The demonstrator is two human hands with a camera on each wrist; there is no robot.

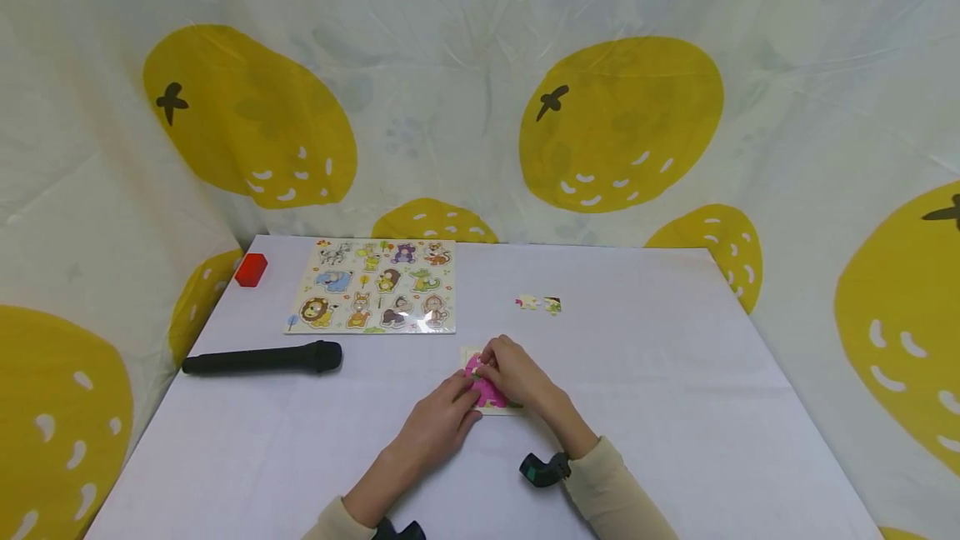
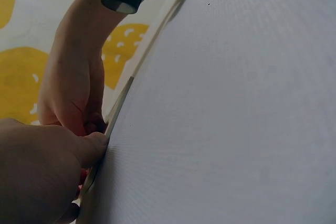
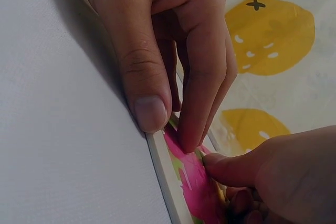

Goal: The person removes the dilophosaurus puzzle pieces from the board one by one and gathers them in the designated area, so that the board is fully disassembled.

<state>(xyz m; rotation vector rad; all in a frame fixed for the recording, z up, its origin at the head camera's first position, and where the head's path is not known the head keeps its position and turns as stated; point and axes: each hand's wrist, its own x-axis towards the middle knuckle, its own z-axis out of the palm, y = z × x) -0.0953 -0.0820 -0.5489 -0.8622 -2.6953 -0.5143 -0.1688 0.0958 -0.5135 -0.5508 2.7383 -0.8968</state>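
Note:
A small jigsaw puzzle (image 1: pixel 491 394) with a pink figure and a pale wooden frame lies flat under both hands. My left hand (image 1: pixel 442 419) rests on its left side, fingertips on the picture and thumb at the front edge of the frame (image 3: pixel 169 182). Over the upper part of the picture, my right hand (image 1: pixel 517 373) has its fingers curled, with thumb and fingertips at a small puzzle piece (image 1: pixel 477 371) that is mostly hidden. Beyond the hands, two loose puzzle pieces, one pale (image 1: pixel 528 302) and one greenish (image 1: pixel 552 305), lie side by side.
An animal puzzle board (image 1: pixel 375 286) lies at the back left. Left of it sits a red block (image 1: pixel 251 270). A black microphone (image 1: pixel 262 358) lies in front of the board. Behind the white table (image 1: pixel 675 407) hangs a curtain (image 1: pixel 450 107) printed with yellow fruit.

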